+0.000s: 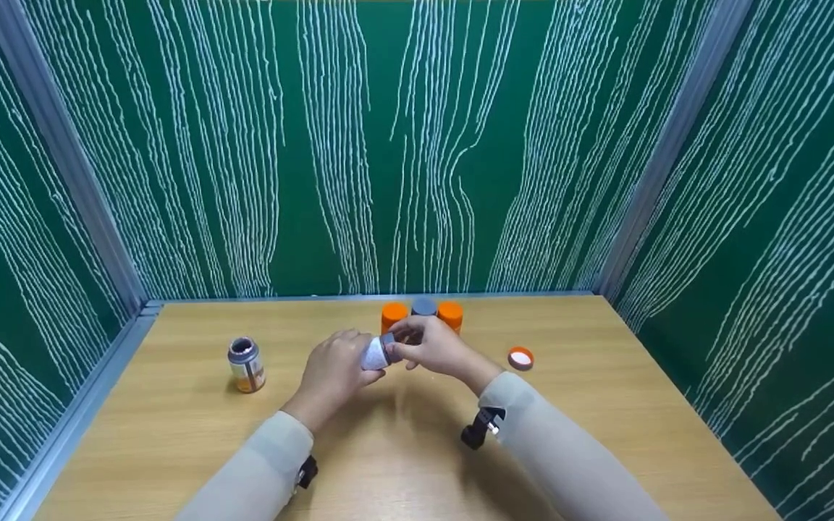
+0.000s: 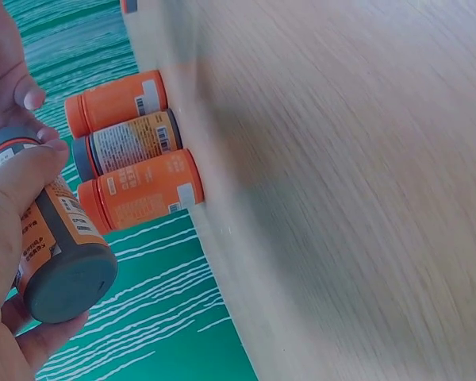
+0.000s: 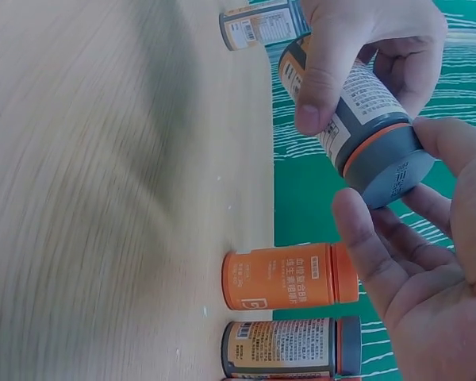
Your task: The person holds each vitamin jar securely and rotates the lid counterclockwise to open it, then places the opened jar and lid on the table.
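Over the middle of the table, my left hand (image 1: 336, 362) grips a tilted grey, orange and white pill bottle (image 2: 54, 218) round its body, its grey base toward the left wrist camera. A grey cap (image 3: 393, 165) with an orange ring beneath it sits on the bottle's other end. My right hand (image 1: 437, 349) pinches this cap between thumb and fingers. On the left of the table stands another grey and orange bottle (image 1: 246, 370), uncapped, its dark mouth showing. An orange cap (image 1: 520, 358) lies on the right with its white inside up.
Behind the hands three capped bottles stand in a row: an orange bottle (image 2: 149, 189), a grey-capped bottle (image 2: 135, 143) and a second orange bottle (image 2: 115, 103). Green walls (image 1: 446, 181) with white wavy lines enclose the wooden table (image 1: 381, 470) at the back and sides.
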{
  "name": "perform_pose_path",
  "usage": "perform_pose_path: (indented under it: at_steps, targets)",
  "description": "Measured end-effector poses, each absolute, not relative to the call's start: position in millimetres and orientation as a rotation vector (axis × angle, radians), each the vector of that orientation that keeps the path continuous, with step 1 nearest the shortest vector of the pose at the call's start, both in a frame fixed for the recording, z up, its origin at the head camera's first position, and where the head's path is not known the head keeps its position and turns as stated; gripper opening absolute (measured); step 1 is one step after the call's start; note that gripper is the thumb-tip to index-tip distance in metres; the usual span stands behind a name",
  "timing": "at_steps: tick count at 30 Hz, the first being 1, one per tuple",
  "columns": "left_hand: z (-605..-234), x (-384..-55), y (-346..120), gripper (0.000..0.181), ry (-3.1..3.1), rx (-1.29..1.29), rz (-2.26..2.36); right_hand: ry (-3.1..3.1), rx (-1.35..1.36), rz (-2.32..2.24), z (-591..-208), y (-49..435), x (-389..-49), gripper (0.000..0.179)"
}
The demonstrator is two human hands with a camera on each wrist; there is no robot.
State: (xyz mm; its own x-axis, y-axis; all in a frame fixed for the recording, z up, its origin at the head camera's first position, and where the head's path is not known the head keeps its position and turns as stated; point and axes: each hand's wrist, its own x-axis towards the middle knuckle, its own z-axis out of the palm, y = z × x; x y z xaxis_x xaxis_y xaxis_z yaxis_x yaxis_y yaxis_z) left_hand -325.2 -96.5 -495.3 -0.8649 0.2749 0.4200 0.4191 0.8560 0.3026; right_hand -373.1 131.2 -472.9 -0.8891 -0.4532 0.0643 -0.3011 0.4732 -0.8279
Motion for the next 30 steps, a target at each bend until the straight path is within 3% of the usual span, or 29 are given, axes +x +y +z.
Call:
perform_pose_path:
  at_steps: [12,21,30]
  targets:
    - [-497.7,-325.1,-94.3,0.054,-2.653,-0.518,-0.581,2.569,-0.881,-1.336,-472.9,139.1,-373.3,0.033]
    - [-498.0,-325.7,-93.6,0.055,-2.63,-0.524,-0.579,2.523,-0.625,-1.418,-469.7,133.7,-373.9,0.049]
    - [-497.6,-325.2,-93.3,0.055,-2.642,-0.52,-0.579,2.509,-0.604,-1.381,-468.8,128.1,-371.5,0.037]
